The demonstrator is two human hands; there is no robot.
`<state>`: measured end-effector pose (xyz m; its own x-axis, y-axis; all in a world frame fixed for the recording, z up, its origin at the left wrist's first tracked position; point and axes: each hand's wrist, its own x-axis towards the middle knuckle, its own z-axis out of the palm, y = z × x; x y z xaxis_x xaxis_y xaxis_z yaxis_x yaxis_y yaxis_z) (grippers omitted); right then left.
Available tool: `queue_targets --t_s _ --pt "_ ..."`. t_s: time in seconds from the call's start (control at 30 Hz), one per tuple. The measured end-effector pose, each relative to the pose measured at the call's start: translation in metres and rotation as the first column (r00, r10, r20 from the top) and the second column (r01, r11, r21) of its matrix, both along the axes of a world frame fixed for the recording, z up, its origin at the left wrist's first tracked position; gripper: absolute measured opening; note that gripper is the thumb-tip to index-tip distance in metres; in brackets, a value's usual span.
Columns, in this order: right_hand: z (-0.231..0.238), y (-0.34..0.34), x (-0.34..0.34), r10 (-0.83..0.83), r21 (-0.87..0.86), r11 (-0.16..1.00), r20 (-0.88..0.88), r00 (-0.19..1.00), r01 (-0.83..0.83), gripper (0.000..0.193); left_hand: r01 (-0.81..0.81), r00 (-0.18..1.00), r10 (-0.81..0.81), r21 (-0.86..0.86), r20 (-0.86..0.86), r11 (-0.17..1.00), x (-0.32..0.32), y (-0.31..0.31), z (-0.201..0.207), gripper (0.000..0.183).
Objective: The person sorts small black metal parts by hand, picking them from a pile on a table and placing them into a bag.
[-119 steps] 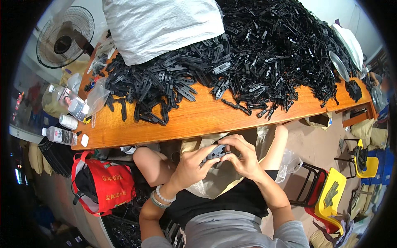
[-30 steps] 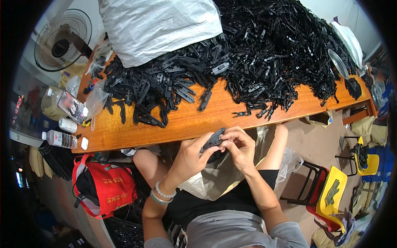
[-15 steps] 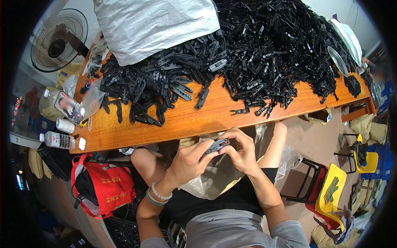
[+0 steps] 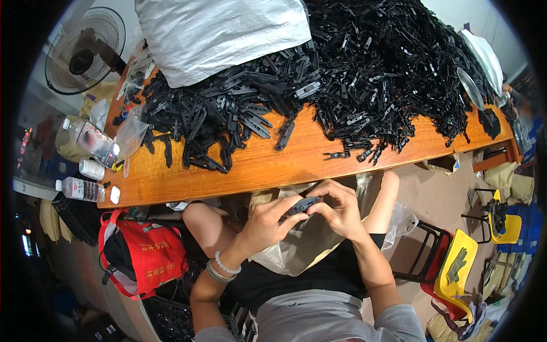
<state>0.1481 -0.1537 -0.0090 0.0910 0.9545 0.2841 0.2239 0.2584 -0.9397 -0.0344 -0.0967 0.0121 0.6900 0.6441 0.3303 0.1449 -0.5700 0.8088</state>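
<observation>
Above my lap, a long black plastic part (image 4: 302, 206) is held between both hands. My left hand (image 4: 266, 220) has its thumb and fingers closed round one end of it. At the other end, the fingertips of my right hand (image 4: 341, 212) pinch it. Whether a second piece is joined to it is hidden by the fingers. Beneath the hands, a beige woven sack (image 4: 299, 251) lies across my lap. Beyond them on the wooden table (image 4: 256, 171) is a loose heap of larger black plastic parts (image 4: 213, 122).
Smaller black pieces (image 4: 376, 85) form a big pile at the right, near a white woven sack (image 4: 228, 37). A phone (image 4: 101, 145) and water bottle (image 4: 81, 189) are at the table's left end. A red bag (image 4: 154, 253) sits below; yellow chairs (image 4: 456, 268) stand right.
The black part has turned slightly in my fingers, and its dark side now shows. Both hands have shifted a little to the right in view, and the whole scene has moved slightly too.
</observation>
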Motion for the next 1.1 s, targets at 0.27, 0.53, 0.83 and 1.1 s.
queue_targets --t_s 0.27,0.53,0.83,1.1 --pt "0.012 -0.001 -0.014 0.026 -0.231 0.964 -0.419 0.908 -0.134 0.023 -0.109 0.994 0.108 0.186 0.013 0.977 -0.001 -0.003 0.002 0.033" --pt "0.003 -0.006 -0.016 0.058 -0.112 0.987 -0.444 0.894 -0.119 0.020 -0.084 0.996 0.078 0.223 0.036 0.971 0.000 -0.003 0.008 0.037" --pt "0.000 -0.007 -0.014 0.101 -0.171 0.957 -0.564 0.820 -0.235 0.026 -0.093 0.993 0.106 0.216 -0.049 0.972 -0.001 -0.010 0.002 0.034" --pt "-0.015 -0.012 -0.035 -0.065 -0.247 0.955 -0.712 0.699 -0.163 0.016 -0.162 0.965 0.248 0.550 -0.086 0.819 0.009 -0.018 -0.003 0.040"
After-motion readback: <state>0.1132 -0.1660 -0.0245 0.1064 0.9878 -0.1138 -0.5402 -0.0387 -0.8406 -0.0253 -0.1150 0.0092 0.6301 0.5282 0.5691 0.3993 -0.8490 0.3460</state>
